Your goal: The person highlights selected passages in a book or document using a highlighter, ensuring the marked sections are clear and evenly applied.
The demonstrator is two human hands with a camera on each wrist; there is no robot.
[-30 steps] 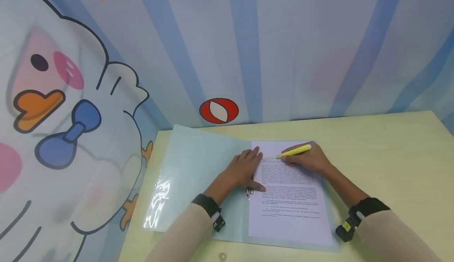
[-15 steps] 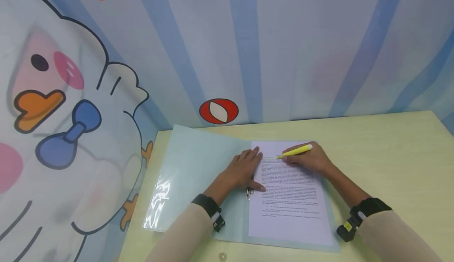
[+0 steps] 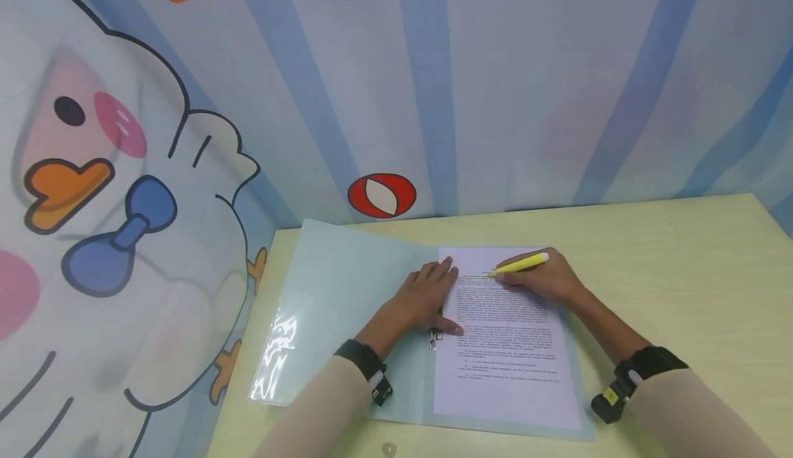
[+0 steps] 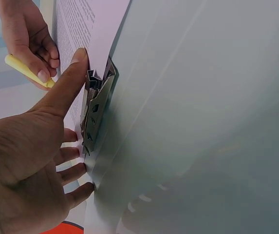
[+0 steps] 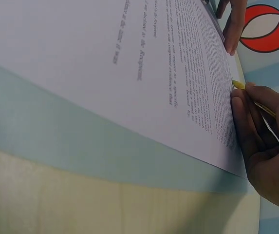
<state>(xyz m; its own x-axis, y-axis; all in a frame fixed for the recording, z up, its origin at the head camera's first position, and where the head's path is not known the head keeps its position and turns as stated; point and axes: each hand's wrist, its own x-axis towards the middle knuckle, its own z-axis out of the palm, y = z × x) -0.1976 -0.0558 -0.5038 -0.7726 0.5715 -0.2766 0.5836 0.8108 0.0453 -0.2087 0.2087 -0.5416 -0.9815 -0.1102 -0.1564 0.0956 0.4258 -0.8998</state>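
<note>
My right hand (image 3: 545, 279) pinches a yellow highlighter (image 3: 520, 264) like a pen, its tip at a text line near the top of the printed sheet (image 3: 508, 396). A short yellow streak lies along that line, left of the tip. My left hand (image 3: 424, 299) rests with spread fingers on the sheet's left margin, the thumb lower down on the page. In the left wrist view, a metal clip (image 4: 95, 107) grips the sheet's edge beside that thumb. The sheet lies in an opened pale blue folder (image 3: 359, 293). The right wrist view shows the highlighter tip (image 5: 237, 85) on the paper.
The light wooden table (image 3: 681, 286) extends to the right of the folder. A small beige ring (image 3: 389, 449) lies by the near edge. Behind the table hangs a striped blue backdrop (image 3: 508, 86) with a large cartoon duck (image 3: 186, 293) at the left.
My right hand has slid slightly to the right with the highlighter along the top text line, and the yellow streak is longer. My left hand stays in place.
</note>
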